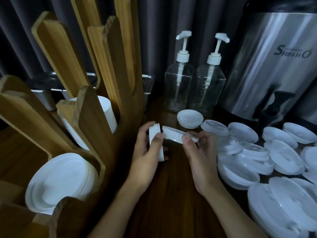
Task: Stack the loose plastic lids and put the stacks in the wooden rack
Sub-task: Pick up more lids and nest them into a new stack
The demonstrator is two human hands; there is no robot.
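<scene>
My left hand (145, 152) grips a small stack of white plastic lids (155, 143), held on edge above the dark wooden counter. My right hand (200, 153) pinches a single white lid (175, 134) tilted toward that stack, its left edge close to it. Many loose white lids (257, 152) lie scattered on the counter to the right. The wooden rack (92, 117) stands at the left. One stack of lids (58, 181) rests in its near slot and another lid stack (108, 114) sits in a slot farther back.
Two clear pump bottles (180, 83) (209, 86) stand at the back centre. A small white bowl-shaped lid (189, 118) sits in front of them. A steel drinks dispenser (274, 66) with a black tap stands at the back right. A dark curtain hangs behind.
</scene>
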